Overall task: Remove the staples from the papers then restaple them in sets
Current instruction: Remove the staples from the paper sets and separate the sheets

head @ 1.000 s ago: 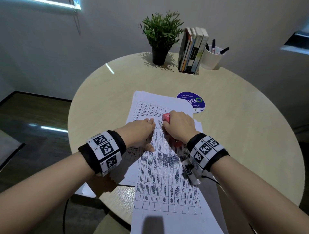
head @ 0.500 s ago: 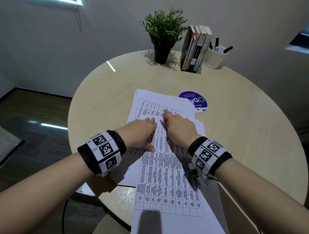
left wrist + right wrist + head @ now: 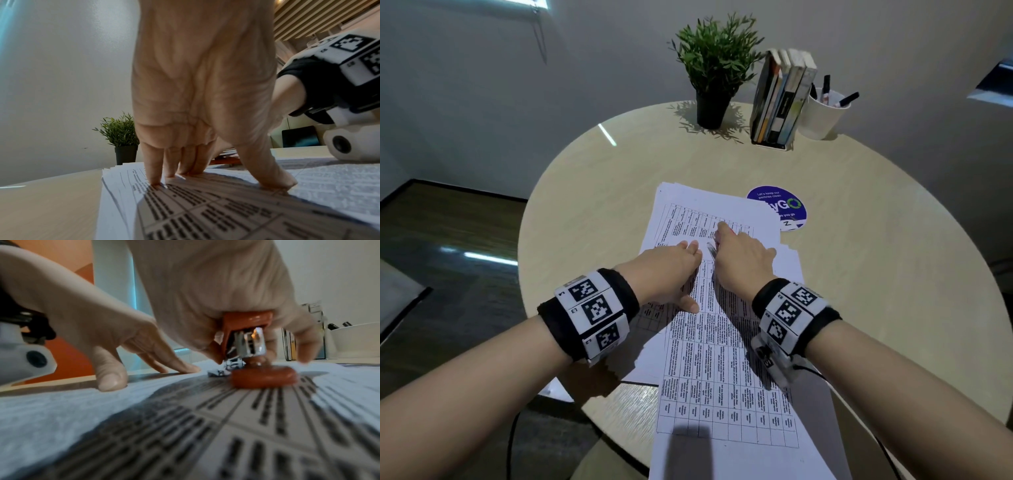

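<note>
A loose stack of printed table sheets [image 3: 722,359] lies on the round wooden table [image 3: 876,274], its near end overhanging the edge. My left hand [image 3: 671,270] presses the top sheet flat with straight fingers [image 3: 156,170] and thumb. Just to its right, my right hand [image 3: 743,260] covers a red stapler [image 3: 246,340]. The palm sits on the stapler's top, with the thumb and fingers down along its sides. The stapler's base [image 3: 265,376] rests on the papers [image 3: 185,426]. In the head view only a metal sliver of the stapler [image 3: 710,253] shows between the hands.
At the back of the table stand a potted plant [image 3: 714,68], a row of books [image 3: 780,99] and a white cup of pens [image 3: 825,113]. A round blue sticker [image 3: 780,207] lies beside the far right corner of the papers.
My right hand has stretched forward and flattened over the stapler, hiding the red top that showed a second ago. The left hand has stayed in place on the sheet.
</note>
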{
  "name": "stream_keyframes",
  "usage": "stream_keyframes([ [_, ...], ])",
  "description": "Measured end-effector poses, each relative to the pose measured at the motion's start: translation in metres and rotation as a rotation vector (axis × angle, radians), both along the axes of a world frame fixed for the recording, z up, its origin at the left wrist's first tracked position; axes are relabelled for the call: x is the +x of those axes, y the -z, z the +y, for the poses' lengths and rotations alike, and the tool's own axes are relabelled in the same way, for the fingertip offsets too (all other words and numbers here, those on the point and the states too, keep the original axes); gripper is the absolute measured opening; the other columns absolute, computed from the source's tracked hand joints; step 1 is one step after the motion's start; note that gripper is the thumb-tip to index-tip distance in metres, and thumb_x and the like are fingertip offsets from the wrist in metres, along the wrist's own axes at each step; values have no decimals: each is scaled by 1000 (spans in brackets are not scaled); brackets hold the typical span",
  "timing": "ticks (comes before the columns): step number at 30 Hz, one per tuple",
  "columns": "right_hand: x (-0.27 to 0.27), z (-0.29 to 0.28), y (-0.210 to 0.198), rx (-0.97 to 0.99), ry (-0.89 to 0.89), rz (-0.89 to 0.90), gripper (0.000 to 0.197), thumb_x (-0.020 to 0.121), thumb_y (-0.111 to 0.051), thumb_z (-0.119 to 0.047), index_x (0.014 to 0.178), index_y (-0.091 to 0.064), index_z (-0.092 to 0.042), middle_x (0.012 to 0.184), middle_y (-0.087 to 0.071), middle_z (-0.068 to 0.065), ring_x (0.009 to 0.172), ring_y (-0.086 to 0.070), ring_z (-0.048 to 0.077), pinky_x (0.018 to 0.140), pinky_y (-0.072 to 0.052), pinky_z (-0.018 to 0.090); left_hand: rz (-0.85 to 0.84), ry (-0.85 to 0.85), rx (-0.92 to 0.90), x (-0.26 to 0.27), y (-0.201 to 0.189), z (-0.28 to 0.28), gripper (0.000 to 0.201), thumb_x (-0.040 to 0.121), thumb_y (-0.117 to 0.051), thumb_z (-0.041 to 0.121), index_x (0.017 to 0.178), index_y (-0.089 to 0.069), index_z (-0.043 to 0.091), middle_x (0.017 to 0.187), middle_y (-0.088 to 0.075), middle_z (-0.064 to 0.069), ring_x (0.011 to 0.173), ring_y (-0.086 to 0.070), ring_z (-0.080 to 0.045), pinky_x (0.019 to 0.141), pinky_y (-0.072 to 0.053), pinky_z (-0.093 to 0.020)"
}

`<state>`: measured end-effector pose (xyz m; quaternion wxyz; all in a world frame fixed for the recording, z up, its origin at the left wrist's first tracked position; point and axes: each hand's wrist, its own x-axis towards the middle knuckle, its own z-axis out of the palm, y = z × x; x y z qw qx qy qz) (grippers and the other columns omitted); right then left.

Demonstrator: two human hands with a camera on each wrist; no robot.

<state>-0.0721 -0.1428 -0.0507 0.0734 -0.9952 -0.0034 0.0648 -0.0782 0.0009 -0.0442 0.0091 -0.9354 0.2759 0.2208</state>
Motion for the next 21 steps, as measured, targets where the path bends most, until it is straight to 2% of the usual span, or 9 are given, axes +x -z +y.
stream_keyframes([
  [4, 2, 4, 5, -169, -83, -101, 33, 102, -38, -26, 134, -41, -19, 112, -62, 10, 106, -57, 35, 91, -33, 49, -10, 0, -5, 1, 1, 1, 108, 77, -69, 56, 152, -11, 5, 162, 1, -10, 150, -7, -23, 115, -29, -43],
  [9, 5, 1, 3, 0, -5, -4, 33, 92, -51, -15, 124, -45, -18, 106, -62, 11, 102, -58, 35, 78, -32, 44, -11, 1, -1, 0, 0, -1, 109, 77, -69, 56, 152, -9, 5, 162, 2, -10, 150, -6, -23, 115, -29, -43],
  [13, 12, 16, 0, -221, -106, -153, 35, 93, -51, -19, 128, -46, -18, 109, -64, 9, 102, -60, 31, 94, -32, 49, -14, 1, -18, 0, 0, 0, 110, 77, -69, 55, 154, -6, 6, 162, 0, -11, 149, -8, -24, 116, -28, -41],
  [14, 16, 18, -1, -205, -96, -138, 35, 93, -51, -19, 127, -46, -19, 110, -64, 9, 104, -59, 31, 96, -32, 50, -11, -1, -20, 0, -1, 1, 111, 77, -70, 55, 154, -6, 6, 162, 0, -11, 149, -8, -24, 116, -28, -41],
  [17, 29, 11, -8, 69, 22, -3, 25, 94, -46, -18, 118, -50, -18, 112, -63, 11, 106, -58, 35, 91, -34, 47, 16, -12, 3, 1, -1, 1, 108, 75, -70, 57, 152, -14, 4, 162, -3, -11, 149, -12, -24, 113, -33, -43],
  [18, 33, 6, -10, 135, 41, 12, 22, 95, -44, -19, 116, -51, -17, 112, -62, 13, 106, -57, 36, 89, -35, 45, 19, -24, 10, 2, -2, 1, 105, 73, -71, 58, 149, -23, 4, 161, -10, -12, 146, -21, -26, 108, -38, -44],
  [19, 36, 1, -12, 192, 57, 22, 21, 96, -42, -20, 115, -51, -16, 113, -62, 15, 108, -56, 37, 90, -38, 46, 12, -42, 7, 5, -4, -1, 97, 70, -73, 59, 141, -36, 4, 156, -25, -14, 138, -35, -28, 101, -45, -44],
  [20, 37, -4, -15, 247, 70, 26, 23, 98, -40, -20, 116, -52, -14, 116, -62, 16, 110, -55, 39, 92, -41, 46, -12, -61, -13, 8, -5, -1, 86, 67, -76, 59, 129, -49, 5, 142, -45, -14, 123, -49, -29, 89, -50, -42],
  [21, 38, -8, -19, 301, 73, 23, 25, 99, -39, -19, 119, -53, -13, 119, -62, 18, 112, -54, 40, 94, -43, 47, -47, -77, -65, 11, -8, -2, 73, 65, -79, 57, 113, -58, 7, 120, -58, -9, 106, -58, -27, 76, -52, -38],
])
